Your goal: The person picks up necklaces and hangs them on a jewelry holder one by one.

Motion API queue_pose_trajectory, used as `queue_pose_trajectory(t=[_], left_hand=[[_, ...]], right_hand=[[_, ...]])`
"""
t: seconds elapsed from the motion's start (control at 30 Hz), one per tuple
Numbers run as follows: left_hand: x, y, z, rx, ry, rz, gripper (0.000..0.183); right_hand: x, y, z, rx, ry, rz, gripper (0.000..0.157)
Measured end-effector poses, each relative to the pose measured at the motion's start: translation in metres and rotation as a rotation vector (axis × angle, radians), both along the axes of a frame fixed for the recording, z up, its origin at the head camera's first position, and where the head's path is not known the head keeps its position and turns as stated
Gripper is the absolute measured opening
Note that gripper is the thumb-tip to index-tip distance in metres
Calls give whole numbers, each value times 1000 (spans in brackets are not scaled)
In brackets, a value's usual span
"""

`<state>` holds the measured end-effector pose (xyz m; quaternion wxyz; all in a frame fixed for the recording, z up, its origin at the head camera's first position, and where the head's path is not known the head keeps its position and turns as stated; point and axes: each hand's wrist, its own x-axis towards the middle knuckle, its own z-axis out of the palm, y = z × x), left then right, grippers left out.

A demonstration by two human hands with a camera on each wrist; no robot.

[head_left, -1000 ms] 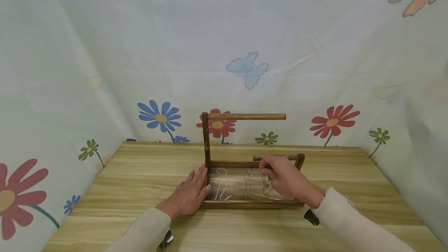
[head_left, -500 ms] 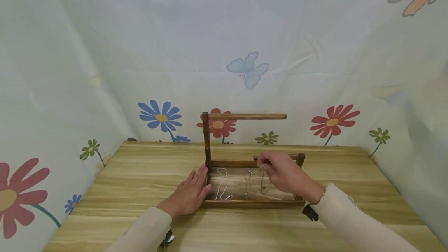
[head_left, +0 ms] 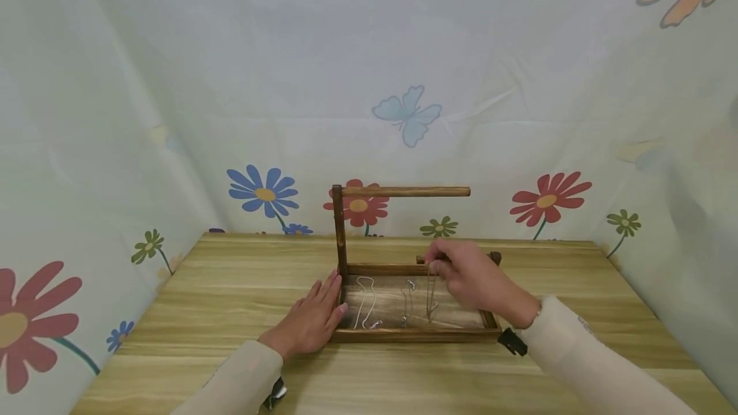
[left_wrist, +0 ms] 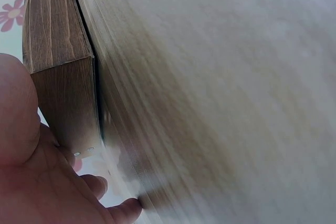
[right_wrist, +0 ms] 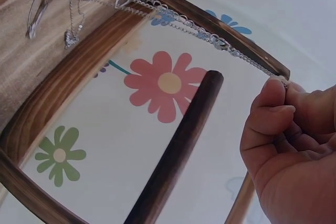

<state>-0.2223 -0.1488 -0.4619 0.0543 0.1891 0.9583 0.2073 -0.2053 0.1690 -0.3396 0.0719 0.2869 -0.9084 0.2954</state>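
My right hand (head_left: 473, 277) pinches a thin chain necklace (right_wrist: 220, 43) between thumb and fingertips. Its strands hang down over the tray of a dark wooden jewelry stand (head_left: 415, 336). Close by those fingertips is the free end of the stand's short lower rod (head_left: 421, 260). My left hand (head_left: 308, 319) lies with extended fingers against the tray's left end, its wood filling the upper left of the left wrist view. Inside the tray are a silver necklace (head_left: 371, 303) on the left and another fine necklace (head_left: 405, 306) near the middle.
A tall post (head_left: 339, 229) rises at the stand's left, carrying a long upper rod (head_left: 403, 191) that points right. The wooden table (head_left: 230, 274) reaches back to a curtain (head_left: 277, 114) printed with flowers and butterflies.
My right hand has risen slightly, lifting the necklace, whose strands now hang straighter and closer together. My left hand has stayed against the tray's end.
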Motion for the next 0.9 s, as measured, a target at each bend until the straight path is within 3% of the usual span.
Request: queue_pose_trajectory(t=[0.47,0.9], left_hand=[[1,0,-1,-8,1,-4,67],[-1,0,2,-9,-11,-7,67]], right_hand=[[-3,-3,13,-9,45,35,12],[-9,-4,37,31,45,101,11]])
